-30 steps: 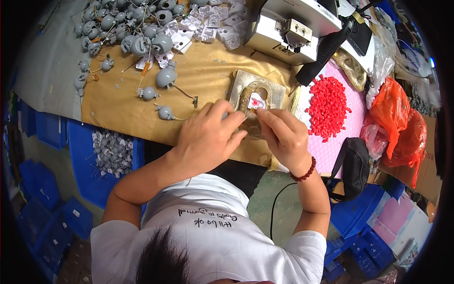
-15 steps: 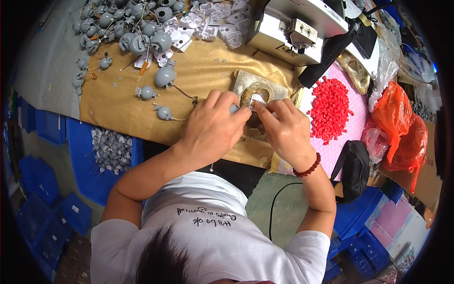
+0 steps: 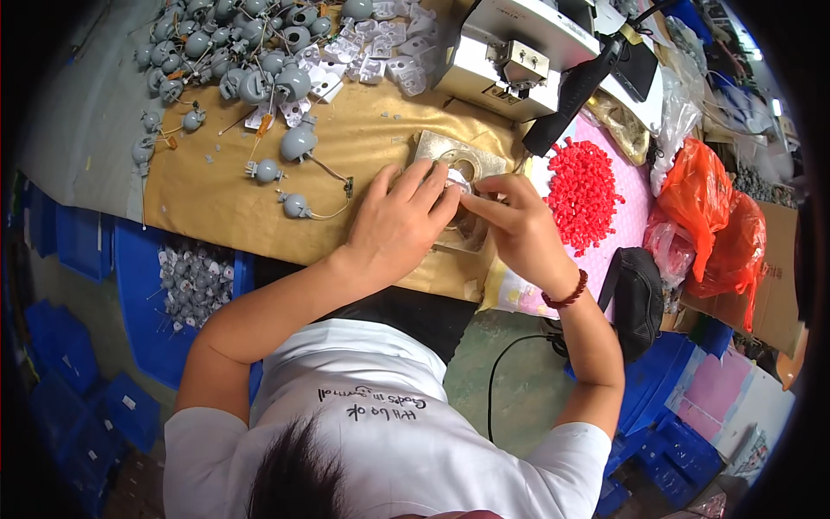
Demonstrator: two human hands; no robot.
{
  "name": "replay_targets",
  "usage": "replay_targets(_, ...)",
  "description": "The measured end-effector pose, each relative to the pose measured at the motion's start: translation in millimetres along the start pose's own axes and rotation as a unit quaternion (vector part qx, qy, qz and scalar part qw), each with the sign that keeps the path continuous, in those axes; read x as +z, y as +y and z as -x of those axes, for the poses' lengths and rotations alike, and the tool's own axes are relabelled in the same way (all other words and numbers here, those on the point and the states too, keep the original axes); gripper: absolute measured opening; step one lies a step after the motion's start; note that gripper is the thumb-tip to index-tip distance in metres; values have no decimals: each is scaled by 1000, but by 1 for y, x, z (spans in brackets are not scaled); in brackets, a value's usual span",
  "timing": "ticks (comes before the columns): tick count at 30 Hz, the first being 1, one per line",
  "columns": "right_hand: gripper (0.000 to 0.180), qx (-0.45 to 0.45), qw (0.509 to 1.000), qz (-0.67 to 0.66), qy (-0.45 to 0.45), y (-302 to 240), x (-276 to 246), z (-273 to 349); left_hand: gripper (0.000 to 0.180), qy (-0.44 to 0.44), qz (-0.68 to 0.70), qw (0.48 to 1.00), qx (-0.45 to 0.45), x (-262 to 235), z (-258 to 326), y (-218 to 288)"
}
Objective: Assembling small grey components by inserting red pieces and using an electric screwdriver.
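Note:
A small white plastic piece point(image 3: 458, 180) sits over the ring of a square metal fixture point(image 3: 434, 147). The fingertips of my left hand point(image 3: 399, 218) are bent down together against its left side, with the thumb mostly hidden. From the right, my right hand point(image 3: 521, 227) pinches the same piece between thumb and forefinger. What lies beneath the fingertips is hidden. Left of my left hand, several grey ball-shaped parts with wires, such as this grey part point(image 3: 298, 143), rest on the brown sheet point(image 3: 233, 186).
Many grey wired parts point(image 3: 251, 85) and white plastic brackets point(image 3: 373, 54) are heaped at the far left. A metal machine point(image 3: 501, 73) stands behind the fixture. Red caps point(image 3: 581, 195) are piled at the right, by a black pouch point(image 3: 638, 303). A blue bin point(image 3: 143, 294) holds more parts.
My left fingers have straightened somewhat and spread over the fixture; the grey part seen beside them is now hidden. The white piece sits lower, nearer the ring. The whole view has shifted slightly.

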State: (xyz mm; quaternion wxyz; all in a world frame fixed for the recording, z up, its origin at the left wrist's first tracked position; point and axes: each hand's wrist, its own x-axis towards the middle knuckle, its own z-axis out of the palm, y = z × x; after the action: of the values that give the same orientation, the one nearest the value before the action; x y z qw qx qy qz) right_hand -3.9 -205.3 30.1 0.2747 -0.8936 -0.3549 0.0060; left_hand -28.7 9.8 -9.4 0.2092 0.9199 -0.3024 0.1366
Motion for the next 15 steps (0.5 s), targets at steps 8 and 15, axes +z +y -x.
replay_targets(8,43,118,992,-25,24,9,-13,29,39,-1,26,1000,10,3,-6,-5)
replay_targets(15,28,193,939,-171,229,33,24,30,41,-1,49,999,11,1,-6,-7)
